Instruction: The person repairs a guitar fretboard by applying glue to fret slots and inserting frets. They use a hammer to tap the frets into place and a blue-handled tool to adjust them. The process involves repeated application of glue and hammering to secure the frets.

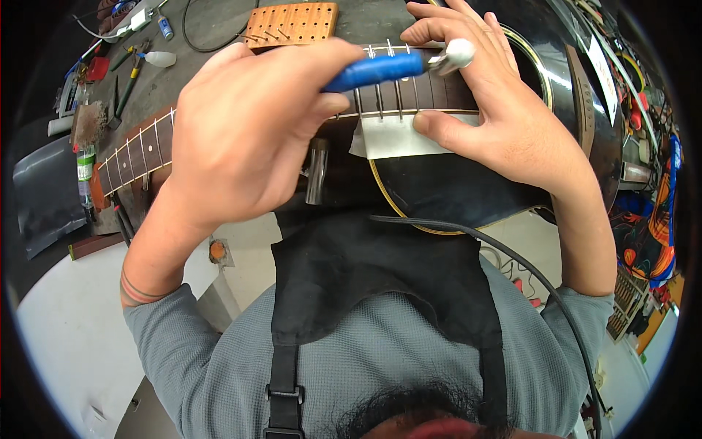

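My left hand (pixel 241 139) is closed around a blue-handled tool (pixel 376 71) with a short metal neck and a rounded white end. The tool hovers over the dark fretboard (pixel 437 86) of a black acoustic guitar (pixel 446 186), which lies across in front of me. Several fret wires (pixel 379 95) cross the board under the tool, some with ends jutting past its edges. My right hand (pixel 504 110) rests open over the upper fretboard, fingers spread toward the far side. Its thumb presses by the near edge, on a pale sheet (pixel 398 139) covering part of the guitar's top.
Behind the neck, a wooden block (pixel 292 23) with rows of holes holds a few thin wires. Pliers (pixel 130 88) and a white bottle (pixel 159 58) lie at far left. A metal cylinder (pixel 316 172) stands near the neck. A black cable (pixel 526 271) runs across my apron.
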{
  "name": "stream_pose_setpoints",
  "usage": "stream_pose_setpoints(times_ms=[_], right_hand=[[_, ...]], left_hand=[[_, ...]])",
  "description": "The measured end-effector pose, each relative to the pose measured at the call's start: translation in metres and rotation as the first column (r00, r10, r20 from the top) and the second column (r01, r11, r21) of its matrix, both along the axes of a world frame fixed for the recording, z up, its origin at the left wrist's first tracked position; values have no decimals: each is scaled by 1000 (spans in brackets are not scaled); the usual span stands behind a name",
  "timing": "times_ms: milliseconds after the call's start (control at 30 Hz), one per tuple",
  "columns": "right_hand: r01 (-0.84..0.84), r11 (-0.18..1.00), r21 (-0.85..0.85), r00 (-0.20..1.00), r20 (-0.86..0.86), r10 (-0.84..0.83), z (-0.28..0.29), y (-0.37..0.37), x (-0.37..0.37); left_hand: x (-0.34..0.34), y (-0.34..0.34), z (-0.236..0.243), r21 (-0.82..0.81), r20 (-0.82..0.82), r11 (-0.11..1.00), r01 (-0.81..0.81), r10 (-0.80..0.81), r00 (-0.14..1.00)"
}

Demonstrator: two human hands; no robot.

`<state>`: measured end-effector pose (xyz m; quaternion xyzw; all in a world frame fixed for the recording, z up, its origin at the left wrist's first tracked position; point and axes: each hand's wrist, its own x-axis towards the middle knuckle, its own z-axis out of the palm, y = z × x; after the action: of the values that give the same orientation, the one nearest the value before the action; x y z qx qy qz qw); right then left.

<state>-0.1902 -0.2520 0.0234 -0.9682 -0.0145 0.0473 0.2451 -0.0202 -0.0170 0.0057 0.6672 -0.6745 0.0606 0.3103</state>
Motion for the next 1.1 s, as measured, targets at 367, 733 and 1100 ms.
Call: stream_pose_setpoints(times_ms=[367, 733, 1100], right_hand=[[11, 999, 47, 999, 30, -12, 6, 6, -3], [16, 1000, 14, 998, -56, -16, 2, -1, 3], [8, 998, 56, 1000, 5, -8, 11, 5, -2]], left_hand=[[-1, 5, 7, 226, 84, 974, 27, -47, 995], [-1, 7, 1, 61, 15, 995, 78, -79, 997], [-1, 4, -1, 52, -39, 998, 44, -42, 998]])
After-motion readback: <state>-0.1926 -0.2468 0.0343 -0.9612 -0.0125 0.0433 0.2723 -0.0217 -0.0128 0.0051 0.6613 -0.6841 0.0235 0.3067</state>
